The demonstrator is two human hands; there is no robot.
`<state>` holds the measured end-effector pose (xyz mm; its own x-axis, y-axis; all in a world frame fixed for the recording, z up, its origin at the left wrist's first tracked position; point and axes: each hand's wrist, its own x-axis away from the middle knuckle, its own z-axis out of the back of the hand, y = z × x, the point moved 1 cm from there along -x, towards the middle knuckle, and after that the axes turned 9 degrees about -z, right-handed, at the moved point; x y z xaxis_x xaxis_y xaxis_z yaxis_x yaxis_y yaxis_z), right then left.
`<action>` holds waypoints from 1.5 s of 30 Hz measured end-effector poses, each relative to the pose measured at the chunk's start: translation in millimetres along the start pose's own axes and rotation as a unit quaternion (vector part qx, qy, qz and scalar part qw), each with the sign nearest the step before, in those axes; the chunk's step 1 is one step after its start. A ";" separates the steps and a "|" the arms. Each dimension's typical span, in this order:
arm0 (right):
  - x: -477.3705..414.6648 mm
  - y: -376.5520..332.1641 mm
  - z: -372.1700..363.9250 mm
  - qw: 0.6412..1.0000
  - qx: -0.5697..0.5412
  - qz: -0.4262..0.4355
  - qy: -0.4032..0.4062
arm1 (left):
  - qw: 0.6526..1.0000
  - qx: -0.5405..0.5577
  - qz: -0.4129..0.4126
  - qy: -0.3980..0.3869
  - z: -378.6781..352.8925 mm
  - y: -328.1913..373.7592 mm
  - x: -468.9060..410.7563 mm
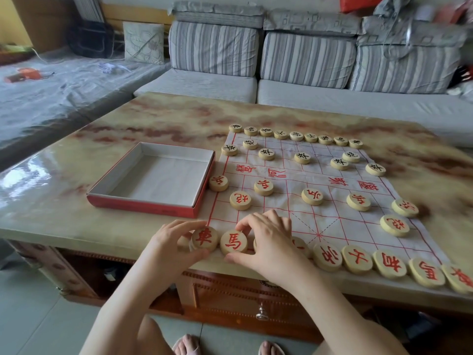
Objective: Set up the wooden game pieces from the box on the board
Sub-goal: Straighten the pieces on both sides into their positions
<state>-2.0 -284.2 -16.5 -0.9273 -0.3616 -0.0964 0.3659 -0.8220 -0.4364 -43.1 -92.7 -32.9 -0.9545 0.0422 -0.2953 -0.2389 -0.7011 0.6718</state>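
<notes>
So, nearest: left hand [169, 242] curls round the corner piece [204, 238]. Right hand [268, 242] pinches the horse piece [233, 242], hiding its neighbour. Red row [357, 259] gets cut off right. Box [143, 204] touches the board [327, 221]; black row [297, 136] unreadable.

Box [153, 175] left of board [320, 221]

L arm [128, 295], R arm [332, 301] bare; light sandals [261, 349] on feet [188, 343].
</notes>
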 end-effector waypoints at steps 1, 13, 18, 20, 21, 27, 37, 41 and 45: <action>0.2 -0.4 0.5 1.000 0.000 0.001 -0.001 | 1.000 0.000 0.003 0.001 0.3 0.7 0.7; 25.8 58.5 69.6 0.984 -0.097 -0.144 -0.038 | 0.993 -0.009 -0.121 -0.006 -19.3 45.4 -12.7; 34.4 58.3 60.6 0.994 -0.003 -0.111 0.004 | 0.982 -0.075 -0.162 -0.059 -46.9 57.5 -30.4; 34.0 60.0 54.0 0.995 0.048 -0.088 0.023 | 0.977 -0.086 -0.179 -0.072 -55.1 59.1 -32.9; 34.0 61.0 52.4 0.994 0.059 -0.086 0.028 | 0.975 -0.089 -0.188 -0.080 -58.6 59.4 -33.1; 35.5 67.0 47.1 0.997 0.054 -0.052 0.026 | 0.972 -0.087 -0.200 -0.086 -68.8 57.4 -34.4; 41.8 71.3 51.3 0.998 -0.019 -0.052 0.026 | 0.977 -0.144 -0.142 -0.068 -70.9 62.1 -35.8; 39.4 69.8 49.0 0.997 0.003 -0.072 0.022 | 0.974 -0.130 -0.162 -0.087 -62.7 58.0 -28.7; 41.7 68.3 48.8 0.997 -0.013 -0.072 0.000 | 0.975 -0.116 -0.168 -0.084 -61.7 53.4 -25.3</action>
<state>-11.8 -376.9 -6.7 -0.9700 -0.2411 -0.0317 0.2274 -0.8532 -0.4695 -20.7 -175.1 -31.5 -0.8499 0.3995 -0.3435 -0.5147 -0.7690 0.3791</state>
